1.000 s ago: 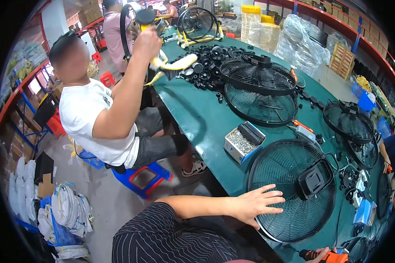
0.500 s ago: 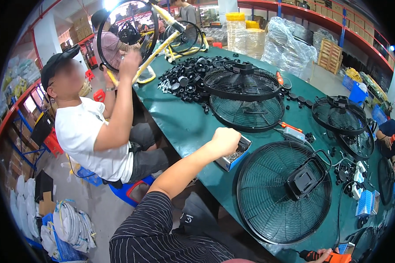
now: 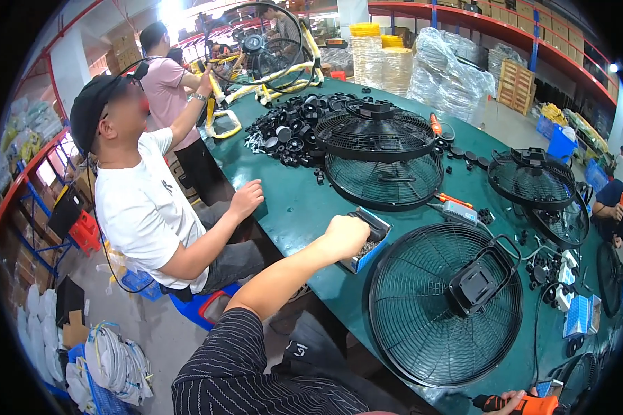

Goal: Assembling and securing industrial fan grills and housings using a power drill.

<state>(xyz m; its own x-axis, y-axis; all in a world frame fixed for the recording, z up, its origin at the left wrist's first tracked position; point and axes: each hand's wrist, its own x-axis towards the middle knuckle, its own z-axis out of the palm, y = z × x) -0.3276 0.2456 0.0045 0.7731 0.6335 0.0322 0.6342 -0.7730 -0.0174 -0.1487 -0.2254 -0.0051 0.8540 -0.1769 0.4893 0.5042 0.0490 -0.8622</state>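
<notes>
Orange drill (image 3: 541, 405) at the lower edge, the right grip (image 3: 511, 401) wrapped around it. The left grip (image 3: 348, 236) bends over the screw box (image 3: 372, 258) on the worktop (image 3: 291, 197); its fingertips are hidden, so I cannot tell whether it grasps anything.

The green table (image 3: 291, 211) bears fans (image 3: 429, 304), a box (image 3: 365, 262) and black parts (image 3: 291, 131).

Orange power tool (image 3: 541, 404) — partly out-of-frame

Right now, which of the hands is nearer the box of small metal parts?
Left: the left hand is at the box, partly covering it; the right hand is farther away, at the picture's bottom edge, holding the orange power tool.
</notes>
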